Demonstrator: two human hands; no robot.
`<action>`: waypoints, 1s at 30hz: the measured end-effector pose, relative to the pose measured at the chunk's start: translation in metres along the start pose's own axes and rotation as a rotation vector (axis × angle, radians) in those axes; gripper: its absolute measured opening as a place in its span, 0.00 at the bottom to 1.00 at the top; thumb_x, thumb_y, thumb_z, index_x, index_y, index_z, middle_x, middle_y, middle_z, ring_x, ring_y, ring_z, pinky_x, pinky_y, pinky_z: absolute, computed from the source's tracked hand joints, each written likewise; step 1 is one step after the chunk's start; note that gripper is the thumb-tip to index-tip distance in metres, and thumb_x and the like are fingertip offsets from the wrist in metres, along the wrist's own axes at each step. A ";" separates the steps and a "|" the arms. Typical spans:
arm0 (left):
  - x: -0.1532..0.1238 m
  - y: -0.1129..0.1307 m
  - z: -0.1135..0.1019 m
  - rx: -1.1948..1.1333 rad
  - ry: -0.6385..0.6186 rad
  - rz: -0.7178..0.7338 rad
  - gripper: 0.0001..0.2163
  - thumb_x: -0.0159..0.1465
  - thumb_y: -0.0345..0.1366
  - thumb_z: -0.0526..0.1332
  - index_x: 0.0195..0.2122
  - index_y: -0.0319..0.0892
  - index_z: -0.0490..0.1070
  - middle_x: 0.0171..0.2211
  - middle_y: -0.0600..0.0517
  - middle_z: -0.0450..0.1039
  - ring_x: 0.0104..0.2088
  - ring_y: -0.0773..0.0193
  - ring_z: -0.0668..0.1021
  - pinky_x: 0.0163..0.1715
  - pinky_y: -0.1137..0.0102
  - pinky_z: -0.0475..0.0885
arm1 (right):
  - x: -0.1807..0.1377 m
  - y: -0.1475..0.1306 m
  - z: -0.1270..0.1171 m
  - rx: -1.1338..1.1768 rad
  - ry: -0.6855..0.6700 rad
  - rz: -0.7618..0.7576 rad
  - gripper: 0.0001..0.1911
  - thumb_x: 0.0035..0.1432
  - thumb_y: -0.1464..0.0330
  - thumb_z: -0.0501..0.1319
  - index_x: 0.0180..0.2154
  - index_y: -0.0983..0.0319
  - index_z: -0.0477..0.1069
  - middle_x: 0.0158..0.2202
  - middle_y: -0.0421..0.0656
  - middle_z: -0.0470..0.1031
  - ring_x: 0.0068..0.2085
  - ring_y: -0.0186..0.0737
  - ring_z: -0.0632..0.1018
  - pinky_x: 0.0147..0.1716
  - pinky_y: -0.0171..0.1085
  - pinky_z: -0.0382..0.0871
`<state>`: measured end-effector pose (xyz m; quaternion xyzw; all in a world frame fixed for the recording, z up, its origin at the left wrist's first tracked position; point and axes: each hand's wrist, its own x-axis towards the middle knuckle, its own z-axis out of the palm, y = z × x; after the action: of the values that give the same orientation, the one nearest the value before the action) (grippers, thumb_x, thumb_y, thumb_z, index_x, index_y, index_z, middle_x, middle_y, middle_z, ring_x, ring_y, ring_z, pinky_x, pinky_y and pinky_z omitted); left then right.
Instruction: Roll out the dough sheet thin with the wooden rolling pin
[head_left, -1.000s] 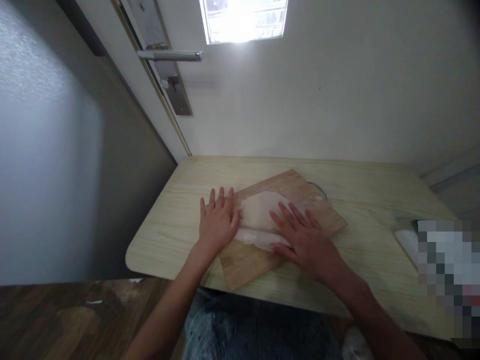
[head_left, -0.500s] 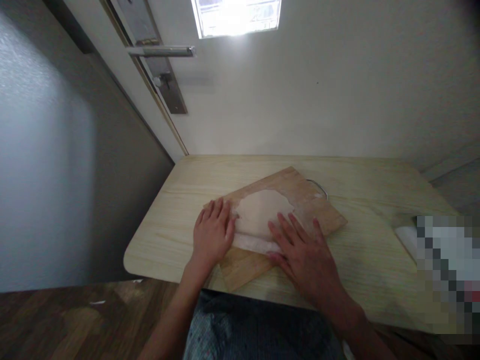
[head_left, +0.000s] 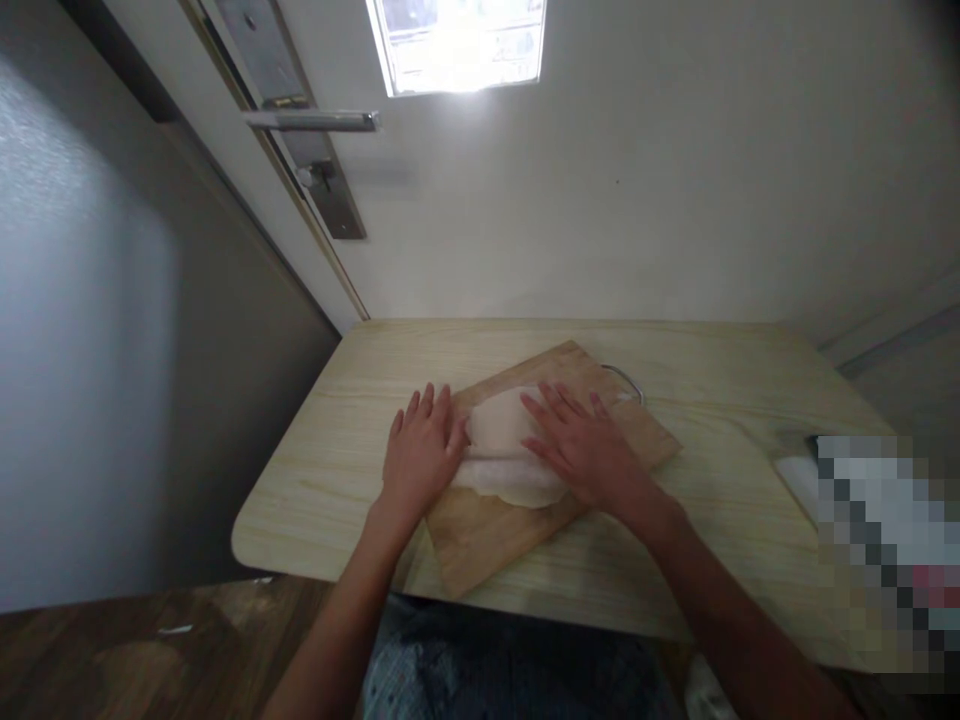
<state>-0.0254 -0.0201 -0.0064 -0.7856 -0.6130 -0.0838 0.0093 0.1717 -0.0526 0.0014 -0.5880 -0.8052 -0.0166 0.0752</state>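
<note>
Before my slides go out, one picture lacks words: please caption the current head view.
Pale, doughlike sheet on a wooden board, right hand over it, left hand at its edge.

This looks like a home, with a pale door (head_left: 675, 220) and lever handle (head_left: 315, 121), brown wood-look floor (head_left: 75, 670), and dough (head_left: 499, 422) on a wooden board (head_left: 487, 550) atop the worktop (head_left: 315, 490).

Between your fingers (head_left: 428, 402) the dough (head_left: 496, 425) looks matt and smooth. Beneath them is a wooden board (head_left: 480, 545); beyond, a glossy metal door handle (head_left: 319, 121).
</note>
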 end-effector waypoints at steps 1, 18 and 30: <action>0.006 -0.001 0.001 -0.007 -0.008 -0.003 0.22 0.63 0.40 0.45 0.56 0.35 0.54 0.57 0.40 0.55 0.56 0.52 0.59 0.51 0.56 0.58 | 0.007 0.003 0.001 0.020 -0.017 0.021 0.29 0.60 0.55 0.36 0.57 0.63 0.53 0.59 0.50 0.52 0.59 0.48 0.53 0.53 0.54 0.48; -0.020 0.004 -0.015 0.115 -0.004 0.087 0.22 0.62 0.42 0.45 0.56 0.39 0.56 0.56 0.45 0.58 0.56 0.52 0.60 0.51 0.58 0.58 | -0.037 -0.023 0.004 0.026 -0.058 0.071 0.27 0.61 0.57 0.39 0.59 0.60 0.47 0.61 0.50 0.47 0.60 0.48 0.49 0.54 0.54 0.46; -0.073 0.006 0.002 0.045 0.158 -0.011 0.20 0.62 0.37 0.45 0.55 0.41 0.57 0.56 0.47 0.57 0.57 0.50 0.56 0.53 0.47 0.50 | -0.075 -0.039 0.017 -0.087 0.144 -0.081 0.28 0.58 0.61 0.50 0.58 0.65 0.49 0.60 0.47 0.51 0.60 0.46 0.52 0.54 0.51 0.50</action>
<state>-0.0360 -0.0915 -0.0186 -0.7729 -0.6162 -0.1315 0.0749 0.1555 -0.1335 -0.0234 -0.5549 -0.8194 -0.0968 0.1064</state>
